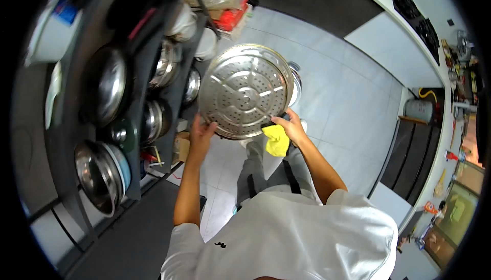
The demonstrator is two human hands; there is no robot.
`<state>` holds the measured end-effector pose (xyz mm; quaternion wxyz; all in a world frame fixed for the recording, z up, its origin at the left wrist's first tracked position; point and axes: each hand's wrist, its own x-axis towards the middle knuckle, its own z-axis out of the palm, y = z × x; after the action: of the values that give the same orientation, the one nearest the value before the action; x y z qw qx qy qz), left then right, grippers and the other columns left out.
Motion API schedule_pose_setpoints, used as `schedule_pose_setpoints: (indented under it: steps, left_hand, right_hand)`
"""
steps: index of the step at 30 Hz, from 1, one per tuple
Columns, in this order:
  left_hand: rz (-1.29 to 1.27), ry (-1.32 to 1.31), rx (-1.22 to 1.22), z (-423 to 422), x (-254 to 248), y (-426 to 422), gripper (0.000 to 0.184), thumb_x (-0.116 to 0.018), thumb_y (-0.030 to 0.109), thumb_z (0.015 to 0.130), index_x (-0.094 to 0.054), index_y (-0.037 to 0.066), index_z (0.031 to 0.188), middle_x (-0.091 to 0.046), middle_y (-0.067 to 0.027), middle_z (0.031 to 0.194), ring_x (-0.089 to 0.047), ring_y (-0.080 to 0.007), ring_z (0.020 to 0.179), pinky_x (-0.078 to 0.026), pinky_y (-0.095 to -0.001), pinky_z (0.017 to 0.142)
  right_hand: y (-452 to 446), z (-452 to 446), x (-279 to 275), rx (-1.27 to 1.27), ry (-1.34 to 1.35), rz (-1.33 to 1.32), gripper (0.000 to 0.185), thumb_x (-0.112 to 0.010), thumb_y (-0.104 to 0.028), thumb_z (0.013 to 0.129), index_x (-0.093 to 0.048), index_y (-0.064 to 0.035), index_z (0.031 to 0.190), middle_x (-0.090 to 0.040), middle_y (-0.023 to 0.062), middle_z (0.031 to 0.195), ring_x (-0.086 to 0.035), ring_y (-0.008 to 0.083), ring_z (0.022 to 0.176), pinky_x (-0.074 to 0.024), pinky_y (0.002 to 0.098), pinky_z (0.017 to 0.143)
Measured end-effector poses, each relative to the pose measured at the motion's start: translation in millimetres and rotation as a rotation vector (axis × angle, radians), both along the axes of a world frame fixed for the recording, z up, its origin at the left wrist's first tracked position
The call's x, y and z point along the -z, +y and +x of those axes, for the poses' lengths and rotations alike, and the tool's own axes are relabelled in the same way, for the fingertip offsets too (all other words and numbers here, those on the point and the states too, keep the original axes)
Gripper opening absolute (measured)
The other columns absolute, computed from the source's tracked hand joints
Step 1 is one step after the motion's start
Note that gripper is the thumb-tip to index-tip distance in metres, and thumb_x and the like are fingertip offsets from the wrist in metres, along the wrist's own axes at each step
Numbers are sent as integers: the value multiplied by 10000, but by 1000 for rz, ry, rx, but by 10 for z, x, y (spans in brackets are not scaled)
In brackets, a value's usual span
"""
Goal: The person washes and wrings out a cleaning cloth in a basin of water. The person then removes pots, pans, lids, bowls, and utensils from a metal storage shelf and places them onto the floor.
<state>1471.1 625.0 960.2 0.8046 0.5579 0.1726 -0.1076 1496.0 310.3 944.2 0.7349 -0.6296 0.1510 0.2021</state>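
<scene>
A round stainless-steel steamer basket (pixel 247 98), its base full of small holes, is held out in front of my body above the floor. My left hand (pixel 203 132) grips its near left rim, thumb on top. My right hand (pixel 289 126) holds the near right rim, with a yellow cloth (pixel 276 141) hanging beneath its fingers. A small dark piece, perhaps a handle, shows beside the right fingertips. Partly hidden behind the basket's right side is another round metal item (pixel 295 83) on the floor.
On my left, a dark shelf rack (pixel 134 142) carries pans, metal pots and stacked basins (pixel 97 177). Bags and a red package (pixel 231 18) lie at the far end. Along the right runs a counter with a gas hob (pixel 415 16); a grey cylinder (pixel 420 110) sits below it.
</scene>
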Motion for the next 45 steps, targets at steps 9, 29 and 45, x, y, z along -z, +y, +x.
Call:
schedule_pose_setpoints:
  steps: [9,29,45]
  left_hand:
    - [152,474,521,211,3190,-1507,423,-663,42,933,-530,38,1334,-673,-112,1102,-663,-167,907,-566,-309,746]
    - [422,589,578,939,7911,-5331,356,-711,75,890,-621,57,1234,-692,-131,1069,-666,-262,988,-515,-399,871]
    - [618,435,606,466,7157,-5640,584,-678,262,902,-499,-12,1385,-579,-210,1365,-535,-341,1300,-407,-406,1094]
  right_hand:
    - [-1326,-951,2666,389,485,-159,275,-702,-53,851,-655,28,1109,-702,90,992,-664,181,895,-530,316,809]
    - [-4817,-248,6992,656,804,5,338,-629,-101,871,-614,1,1193,-678,120,1022,-676,256,854,-566,393,747]
    - [-4441,-447,6764,639,585,-413,481,-724,-159,799,-637,49,1224,-677,133,1081,-631,215,983,-502,321,867]
